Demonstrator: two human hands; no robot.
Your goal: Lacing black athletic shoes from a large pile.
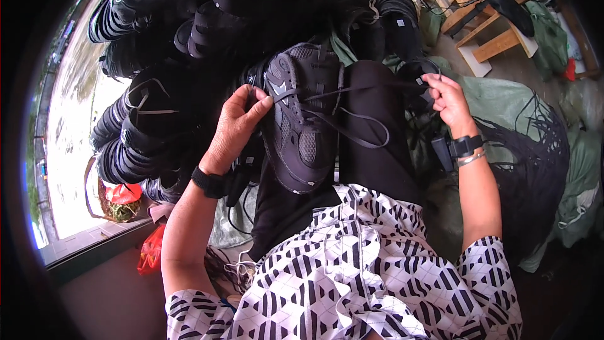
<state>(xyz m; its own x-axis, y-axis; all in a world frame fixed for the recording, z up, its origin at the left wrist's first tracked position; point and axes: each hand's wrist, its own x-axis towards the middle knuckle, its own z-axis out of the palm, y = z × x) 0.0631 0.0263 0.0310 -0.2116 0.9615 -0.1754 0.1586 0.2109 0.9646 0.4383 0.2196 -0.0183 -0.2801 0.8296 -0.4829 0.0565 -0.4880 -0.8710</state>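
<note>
Centrally, shoe (290,124): grey mesh, smooth dark panels, on the lap.
Laces (324,94): thin, dark, crossing its top.
Left fingers (259,108): pinched on lace.
Right fingers (443,85): likewise.
Around: piled shoes (148,151) left, wooden stool (497,46) far right, green sheet (478,91) right.

No words or numbers can be read clearly. A pale logo (277,80) marks the side of the dark grey running shoe (301,123); small white square stickers (401,23) on black shoes (395,6) beyond are illegible.
</note>
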